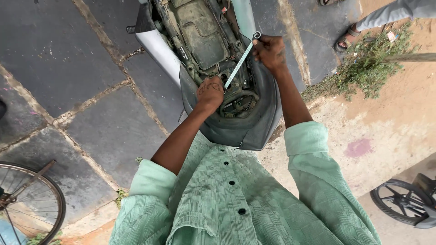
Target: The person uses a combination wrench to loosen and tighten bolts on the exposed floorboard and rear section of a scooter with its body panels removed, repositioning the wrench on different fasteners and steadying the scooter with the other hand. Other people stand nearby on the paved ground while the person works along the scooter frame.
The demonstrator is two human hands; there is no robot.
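Note:
A scooter's rear body (236,131) stands below me with the seat off, showing a dirty open frame and parts (202,31). My right hand (269,51) grips the upper ring end of a long silver spanner (240,60). The spanner slants down to the left into the frame. My left hand (210,93) is closed at the spanner's lower end, pressing there on a fitting; what it touches is hidden under the fingers.
Grey stone paving with sandy joints lies to the left. A bicycle wheel (27,204) sits at bottom left, a black wheel (402,202) at bottom right. Another person's sandalled feet (346,38) and a small green bush (368,68) are at upper right.

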